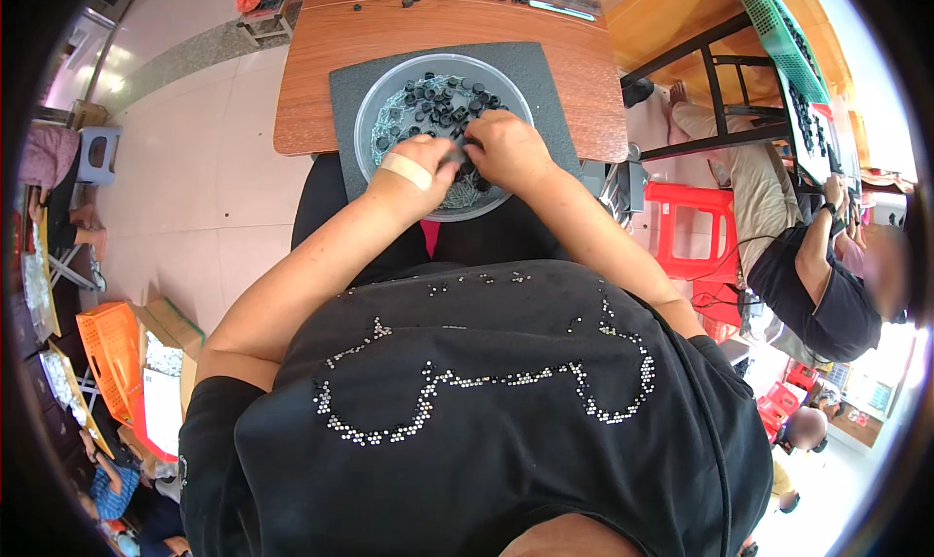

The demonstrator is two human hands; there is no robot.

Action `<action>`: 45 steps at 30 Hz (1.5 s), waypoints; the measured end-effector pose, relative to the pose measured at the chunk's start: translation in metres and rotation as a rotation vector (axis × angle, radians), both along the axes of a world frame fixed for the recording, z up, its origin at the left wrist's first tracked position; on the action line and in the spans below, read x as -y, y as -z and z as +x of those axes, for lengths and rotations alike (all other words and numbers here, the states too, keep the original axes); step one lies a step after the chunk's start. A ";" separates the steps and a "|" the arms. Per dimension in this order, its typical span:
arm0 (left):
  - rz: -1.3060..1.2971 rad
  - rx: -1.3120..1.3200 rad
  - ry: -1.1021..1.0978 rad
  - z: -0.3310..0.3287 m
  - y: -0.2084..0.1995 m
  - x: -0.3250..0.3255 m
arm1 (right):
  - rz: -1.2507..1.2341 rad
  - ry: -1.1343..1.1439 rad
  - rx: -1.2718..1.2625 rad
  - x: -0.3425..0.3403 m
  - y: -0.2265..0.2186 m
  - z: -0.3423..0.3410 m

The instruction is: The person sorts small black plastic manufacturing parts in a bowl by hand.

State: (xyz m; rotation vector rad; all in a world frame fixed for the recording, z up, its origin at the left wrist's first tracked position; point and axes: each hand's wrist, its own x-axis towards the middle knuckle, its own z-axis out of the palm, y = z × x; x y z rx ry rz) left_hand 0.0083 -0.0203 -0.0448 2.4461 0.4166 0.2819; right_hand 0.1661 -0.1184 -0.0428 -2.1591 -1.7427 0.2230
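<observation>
Left hand [421, 164] and right hand [507, 148] are curling their fingers together over a clear bowl [428, 63] (whether they're gripping a piece, I can't tell through the blur). Inside it, black caps [443, 101] and silvery screw-like pieces [457, 195] are lying loose; a dark mat [551, 95] is sitting underneath.

Bright light is filling your view, and white glare is washing out the lower right edge. Shine is spotting the pale pink tiled floor [195, 168] at upper left. Your bare left hand [420, 166] and bare right hand [506, 146] are blurring slightly at the fingertips. The lens is bending the green perforated plastic basket [783, 36] near the black rim.
</observation>
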 end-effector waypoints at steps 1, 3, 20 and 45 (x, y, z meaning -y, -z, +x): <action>-0.196 0.014 -0.127 0.000 0.001 -0.001 | 0.072 0.015 -0.063 0.000 -0.003 -0.002; -0.761 0.036 -0.323 0.005 0.006 -0.008 | 0.128 0.003 -0.314 -0.003 -0.012 -0.005; -1.632 0.311 -0.453 -0.019 -0.028 -0.025 | -0.027 -0.076 -0.024 0.000 -0.009 0.007; -1.561 0.276 -0.503 -0.026 -0.028 -0.022 | 0.051 -0.020 -0.356 -0.002 -0.008 -0.020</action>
